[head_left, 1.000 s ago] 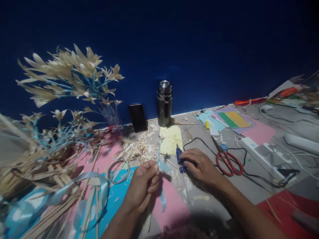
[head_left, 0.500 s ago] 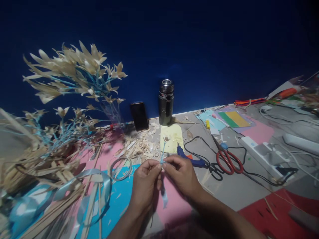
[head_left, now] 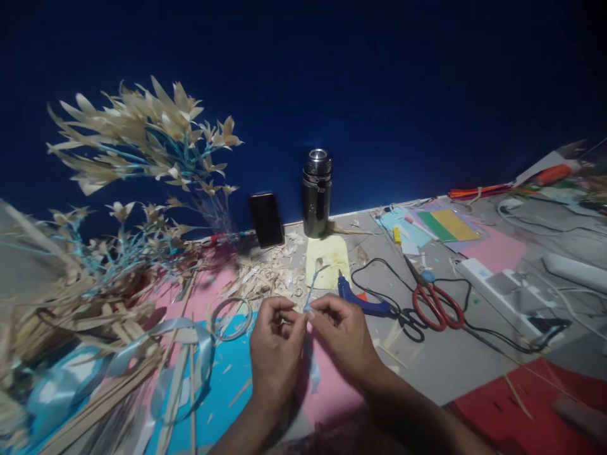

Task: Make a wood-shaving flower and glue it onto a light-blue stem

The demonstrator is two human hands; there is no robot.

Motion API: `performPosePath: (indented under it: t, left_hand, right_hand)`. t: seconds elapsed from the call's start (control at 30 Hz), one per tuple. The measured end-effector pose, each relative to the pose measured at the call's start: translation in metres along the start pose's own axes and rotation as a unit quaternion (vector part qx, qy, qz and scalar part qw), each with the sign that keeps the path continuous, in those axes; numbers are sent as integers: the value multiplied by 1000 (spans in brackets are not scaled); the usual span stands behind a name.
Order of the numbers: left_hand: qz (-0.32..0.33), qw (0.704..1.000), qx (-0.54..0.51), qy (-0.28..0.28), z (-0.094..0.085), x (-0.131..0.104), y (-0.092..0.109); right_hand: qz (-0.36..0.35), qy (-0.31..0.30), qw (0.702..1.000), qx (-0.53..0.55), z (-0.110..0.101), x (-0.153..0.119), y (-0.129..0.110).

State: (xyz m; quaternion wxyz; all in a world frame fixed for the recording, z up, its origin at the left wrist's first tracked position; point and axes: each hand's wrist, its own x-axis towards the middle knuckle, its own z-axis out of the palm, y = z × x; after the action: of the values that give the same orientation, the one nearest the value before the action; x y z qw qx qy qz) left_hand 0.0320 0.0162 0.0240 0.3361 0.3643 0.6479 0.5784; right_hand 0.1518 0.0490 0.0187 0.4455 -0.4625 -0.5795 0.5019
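Note:
My left hand (head_left: 279, 338) and my right hand (head_left: 342, 332) meet at the middle of the view, fingertips pinched together. Between them they grip the thin stem of a small handmade flower (head_left: 312, 283), wrapped in light blue. Its small pale head points away from me, above a yellow paper (head_left: 329, 253). A light blue ribbon tail (head_left: 315, 373) hangs below my fingers over pink paper. Just beyond my right hand lies a blue glue gun (head_left: 363, 302). The exact pinch point is partly hidden by the fingertips.
Red-handled scissors (head_left: 439, 306) and a power strip (head_left: 497, 297) with cords lie right. A steel flask (head_left: 316, 196) and a phone (head_left: 266, 220) stand by the wall. To the left are pale flowers (head_left: 142, 139), a ribbon roll (head_left: 61, 385), a tape ring (head_left: 232, 319) and shavings (head_left: 265, 275).
The flower's head has turned and now tilts slightly right. My fingers have shifted a little on the stem, and the ribbon tail hangs differently, more hidden behind my left hand.

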Motion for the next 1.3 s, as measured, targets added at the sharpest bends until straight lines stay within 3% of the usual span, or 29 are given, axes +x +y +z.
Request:
performPosePath:
  t: [0.2, 0.3, 0.37, 0.47, 0.6, 0.7, 0.77, 0.93, 1.13, 1.3]
  left_hand:
    - [122, 988, 92, 22, 3, -1, -15]
    - [107, 992, 69, 19, 5, -2, -13]
    - [60, 998, 28, -11, 3, -3, -7]
    - [-68, 990, -56, -110, -6, -4, 5]
    - [-228, 926, -176, -243, -19, -3, 7]
    - [-285, 884, -244, -278, -21, -2, -1]
    - [-297, 883, -251, -262, -19, -3, -6]
    - [-260, 926, -222, -162, -9, -7, -5]
    - [-205, 961, -162, -90, -2, -8, 4]
    - [-110, 987, -99, -58, 0, -5, -2]
  right_hand:
    - [34, 30, 999, 4, 6, 0, 0]
    - [47, 44, 998, -1, 7, 1, 1]
    - [58, 40, 997, 17, 5, 3, 2]
    - [68, 6, 993, 94, 0, 5, 4]
    - [109, -39, 971, 210, -3, 8, 10]
    - [127, -60, 961, 239, -1, 7, 13]
    - [104, -55, 973, 197, 1, 5, 12]
    - [-39, 20, 999, -25, 4, -2, 6]
    - [-233, 80, 948, -200, 10, -7, 11]
    - [-276, 81, 923, -257, 13, -8, 13]
